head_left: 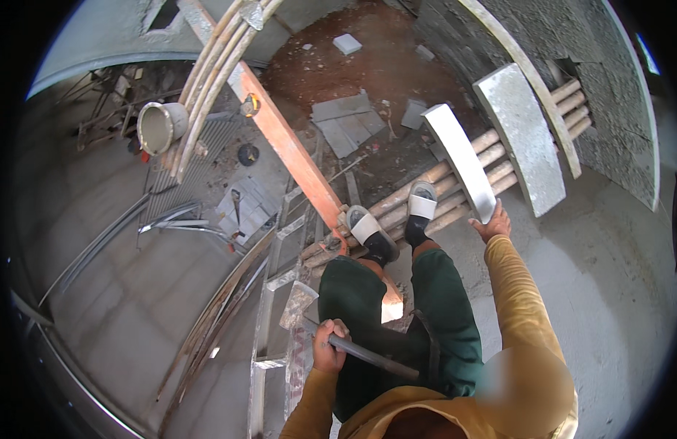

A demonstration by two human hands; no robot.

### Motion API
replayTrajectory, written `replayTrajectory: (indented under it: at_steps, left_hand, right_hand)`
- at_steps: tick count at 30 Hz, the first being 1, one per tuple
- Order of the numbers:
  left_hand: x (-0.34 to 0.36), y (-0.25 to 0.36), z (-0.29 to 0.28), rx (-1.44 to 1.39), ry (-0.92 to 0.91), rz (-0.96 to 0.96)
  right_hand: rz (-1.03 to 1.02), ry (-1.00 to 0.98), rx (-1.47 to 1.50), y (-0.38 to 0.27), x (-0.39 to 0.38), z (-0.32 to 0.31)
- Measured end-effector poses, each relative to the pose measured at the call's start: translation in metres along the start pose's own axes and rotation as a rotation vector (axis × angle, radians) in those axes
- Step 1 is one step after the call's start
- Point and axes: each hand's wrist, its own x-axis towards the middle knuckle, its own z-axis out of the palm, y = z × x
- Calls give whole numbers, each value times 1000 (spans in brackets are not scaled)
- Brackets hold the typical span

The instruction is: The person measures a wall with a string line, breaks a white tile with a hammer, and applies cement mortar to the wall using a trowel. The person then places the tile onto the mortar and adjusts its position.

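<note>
My left hand (329, 345) is closed round the long grey handle of a tool (378, 360), held across my lap. A dull rectangular part lies by the handle's upper end; I cannot make out the tool's exact kind. My right hand (493, 223) is at the near end of a long white board (461, 162), thumb on one side and fingers on the other. That board lies across several round poles (441, 192). My feet in sandals (367, 225) stand on the poles. Right of the white board, a wider cement-spattered grey board (520, 139) also crosses them.
An orange beam (294, 157) bearing a yellow-and-black tape measure (250, 104) runs away from me. At left are an aluminium ladder (261, 329), a cement-stained bucket (161, 128) and long strips (214, 322). Rough cement wall (616, 110) rises at right. Floor lies far below.
</note>
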Motion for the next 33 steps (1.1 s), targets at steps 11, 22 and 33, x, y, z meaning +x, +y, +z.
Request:
replayTrajectory:
  at_steps: [11,22,33]
  left_hand:
    - [18,26,0,99,350,142]
    - [62,85,-49,226,487,296]
    - [69,162,-112,170,440,398]
  right_hand:
    - [-1,-43,102,-28,65,13]
    - [49,-6,48,-35,84,22]
    - [-31,53,71,-62,-7,-8]
